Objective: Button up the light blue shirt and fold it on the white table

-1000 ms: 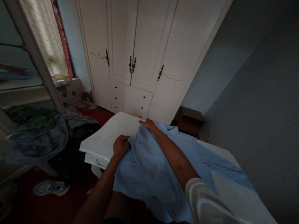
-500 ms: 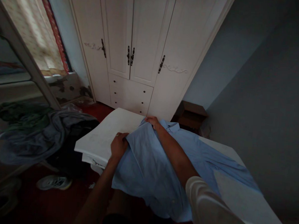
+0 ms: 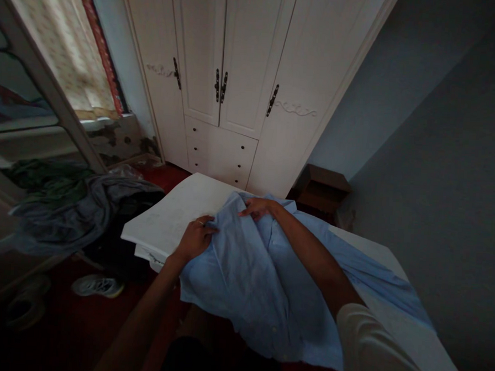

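Note:
A light blue button-up shirt (image 3: 247, 268) is spread across a white table (image 3: 175, 204), one side folded over toward the middle and its hem hanging off the near edge. Its sleeve (image 3: 386, 281) stretches out to the right. My left hand (image 3: 195, 238), wearing a ring, has its fingers closed at the shirt's left folded edge. Near the collar, my right hand (image 3: 258, 207) rests on the cloth with fingers stretched out and somewhat apart. That forearm crosses over the shirt and hides part of it.
A white wardrobe (image 3: 241, 63) with dark handles stands behind the table. Piled clothes (image 3: 100, 211) lie at the left beside a mirror frame. A sneaker (image 3: 98, 285) sits on the red floor. There is a small brown cabinet (image 3: 324, 184) at the back right.
My right hand has let go of the shirt's upper edge and moved slightly right and down over the cloth. The folded side now lies flatter. The view has shifted a little.

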Action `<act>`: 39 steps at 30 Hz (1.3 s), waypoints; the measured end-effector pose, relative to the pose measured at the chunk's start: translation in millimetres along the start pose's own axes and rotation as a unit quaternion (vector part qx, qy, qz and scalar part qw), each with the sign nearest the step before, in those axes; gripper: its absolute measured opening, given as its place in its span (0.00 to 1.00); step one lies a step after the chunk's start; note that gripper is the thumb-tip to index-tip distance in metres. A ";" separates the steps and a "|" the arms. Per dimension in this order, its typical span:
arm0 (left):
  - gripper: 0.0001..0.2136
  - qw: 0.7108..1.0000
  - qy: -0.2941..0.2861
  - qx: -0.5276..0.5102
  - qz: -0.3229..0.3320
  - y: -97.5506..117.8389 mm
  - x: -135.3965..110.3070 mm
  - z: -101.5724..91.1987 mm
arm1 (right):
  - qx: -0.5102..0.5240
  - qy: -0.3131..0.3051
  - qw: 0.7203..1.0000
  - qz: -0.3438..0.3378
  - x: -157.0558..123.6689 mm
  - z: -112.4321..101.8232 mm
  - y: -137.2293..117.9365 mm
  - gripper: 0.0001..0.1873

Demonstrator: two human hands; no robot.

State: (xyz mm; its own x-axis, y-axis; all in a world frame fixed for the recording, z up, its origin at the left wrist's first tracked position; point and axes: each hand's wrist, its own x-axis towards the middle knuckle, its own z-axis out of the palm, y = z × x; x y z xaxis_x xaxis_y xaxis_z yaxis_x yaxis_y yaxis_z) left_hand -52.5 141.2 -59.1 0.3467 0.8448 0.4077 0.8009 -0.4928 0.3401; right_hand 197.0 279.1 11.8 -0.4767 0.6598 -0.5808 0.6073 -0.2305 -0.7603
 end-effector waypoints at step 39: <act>0.07 0.962 -0.080 -0.069 -0.253 -1.1 16.3 -34.0 | -0.168 0.277 0.931 -0.170 -251.0 166.1 177.2 0.03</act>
State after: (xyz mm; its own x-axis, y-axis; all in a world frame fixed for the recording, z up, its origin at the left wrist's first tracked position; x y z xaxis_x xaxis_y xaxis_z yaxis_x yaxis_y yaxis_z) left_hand -64.4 148.4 -24.0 0.0091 0.9995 0.0291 0.8181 -0.0242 0.5746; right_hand 318.7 -46.2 -25.5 -0.3338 0.9426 -0.0126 0.6899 0.2352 -0.6846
